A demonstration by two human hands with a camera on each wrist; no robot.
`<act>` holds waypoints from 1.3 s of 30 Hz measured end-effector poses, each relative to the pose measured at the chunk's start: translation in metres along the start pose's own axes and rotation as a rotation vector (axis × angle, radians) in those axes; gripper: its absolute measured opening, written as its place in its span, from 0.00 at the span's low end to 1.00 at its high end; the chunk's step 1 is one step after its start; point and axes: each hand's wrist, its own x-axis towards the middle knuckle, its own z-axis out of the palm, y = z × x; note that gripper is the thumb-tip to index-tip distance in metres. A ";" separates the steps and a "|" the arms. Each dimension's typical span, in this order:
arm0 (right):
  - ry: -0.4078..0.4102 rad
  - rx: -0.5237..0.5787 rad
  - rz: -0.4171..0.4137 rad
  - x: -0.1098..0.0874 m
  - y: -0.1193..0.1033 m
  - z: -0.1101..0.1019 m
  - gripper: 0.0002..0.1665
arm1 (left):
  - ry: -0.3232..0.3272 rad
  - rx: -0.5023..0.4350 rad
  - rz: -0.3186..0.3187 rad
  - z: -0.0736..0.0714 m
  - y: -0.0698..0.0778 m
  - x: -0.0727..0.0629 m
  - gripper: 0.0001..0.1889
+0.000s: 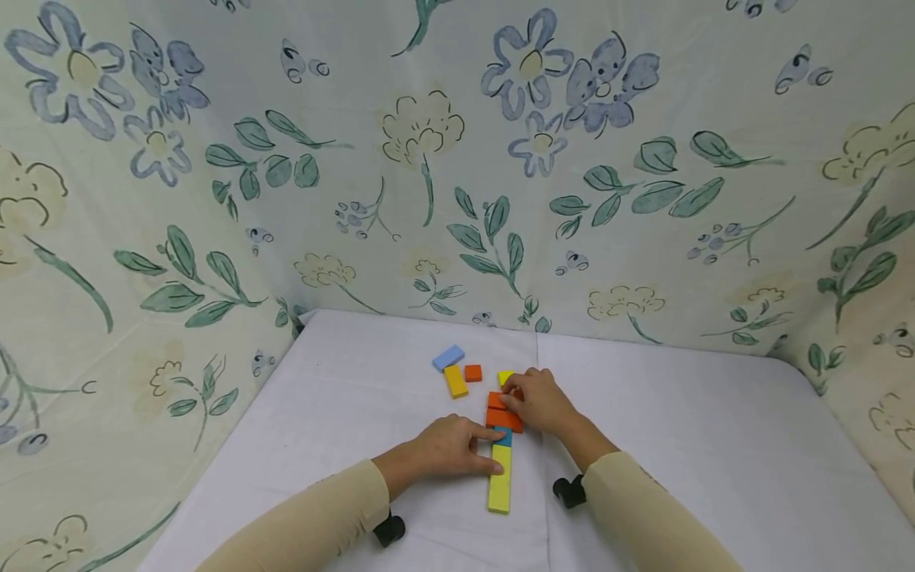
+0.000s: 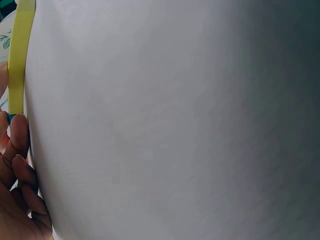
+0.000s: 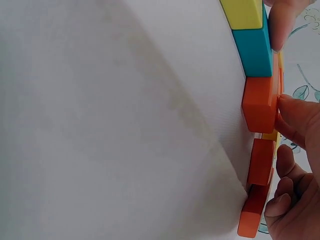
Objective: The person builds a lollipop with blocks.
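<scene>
— What do we find in the head view?
— Beyond the hands we see a light-blue block, an amber block and a small orange cube. The right hand partly hides the orange blocks. The left hand, fingers extended, touches the teal block and the long yellow block.
— The left wrist view?
— White cloth fills most; the yellow block stands at its edge, beside the fingers.
— The right wrist view?
— Orange blocks continue beyond the teal one. The right hand touches one, fingers bent; whether it grips, we cannot tell.
</scene>
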 end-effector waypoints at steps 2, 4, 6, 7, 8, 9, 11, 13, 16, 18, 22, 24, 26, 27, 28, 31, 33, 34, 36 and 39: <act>-0.001 0.001 -0.004 0.000 0.000 0.000 0.09 | 0.000 -0.005 0.000 0.000 0.000 0.000 0.31; -0.004 0.003 -0.004 0.000 0.000 0.001 0.10 | 0.000 -0.005 0.001 0.000 0.001 0.000 0.31; -0.006 0.005 -0.004 -0.001 0.000 0.001 0.10 | -0.003 -0.007 0.000 0.000 0.001 0.000 0.31; -0.006 0.007 -0.004 -0.001 0.000 0.001 0.10 | -0.003 -0.006 0.000 0.000 0.001 0.000 0.31; -0.006 0.009 -0.005 -0.001 0.000 0.001 0.10 | -0.004 -0.005 -0.001 0.000 0.001 0.000 0.31; -0.006 0.009 -0.005 -0.001 0.000 0.001 0.10 | -0.004 -0.005 -0.001 0.000 0.002 0.000 0.31; -0.003 0.011 -0.007 -0.002 0.000 0.001 0.10 | -0.004 -0.006 -0.003 0.000 0.002 0.000 0.31; -0.005 0.011 -0.006 -0.002 0.000 0.001 0.10 | -0.003 -0.008 -0.003 0.001 0.002 0.000 0.31; -0.012 0.017 0.005 -0.003 0.001 0.002 0.09 | -0.001 -0.006 0.005 0.001 0.002 0.000 0.31; -0.015 0.018 0.010 -0.003 0.001 0.002 0.09 | -0.001 -0.003 0.009 0.002 0.001 0.001 0.31; -0.015 0.020 0.011 -0.004 0.001 0.001 0.10 | -0.001 0.001 0.014 0.002 0.001 0.001 0.31; -0.010 0.036 0.015 -0.005 0.002 -0.001 0.12 | 0.003 0.000 0.014 0.003 0.000 0.001 0.31; -0.001 0.055 0.025 -0.005 0.005 -0.004 0.13 | 0.004 0.001 0.012 0.003 0.000 0.001 0.30; 0.005 0.066 0.032 -0.005 0.006 -0.005 0.13 | 0.004 0.001 0.010 0.003 0.000 0.001 0.30; 0.011 0.081 0.040 -0.006 0.008 -0.007 0.13 | 0.004 0.003 0.009 0.003 0.000 0.001 0.30; 0.030 0.096 0.055 -0.007 0.015 -0.013 0.12 | 0.001 0.001 0.001 0.003 -0.001 0.002 0.30; 0.035 0.098 0.061 -0.007 0.020 -0.015 0.12 | -0.002 -0.004 -0.005 0.003 -0.002 0.003 0.30; 0.039 0.099 0.064 -0.008 0.023 -0.017 0.12 | -0.003 -0.007 -0.008 0.003 -0.002 0.003 0.30; 0.046 0.090 0.063 -0.007 0.028 -0.018 0.12 | -0.006 -0.011 -0.014 0.004 -0.003 0.004 0.30; 0.042 0.077 0.060 -0.007 0.034 -0.018 0.12 | -0.007 -0.013 -0.017 0.003 -0.003 0.004 0.30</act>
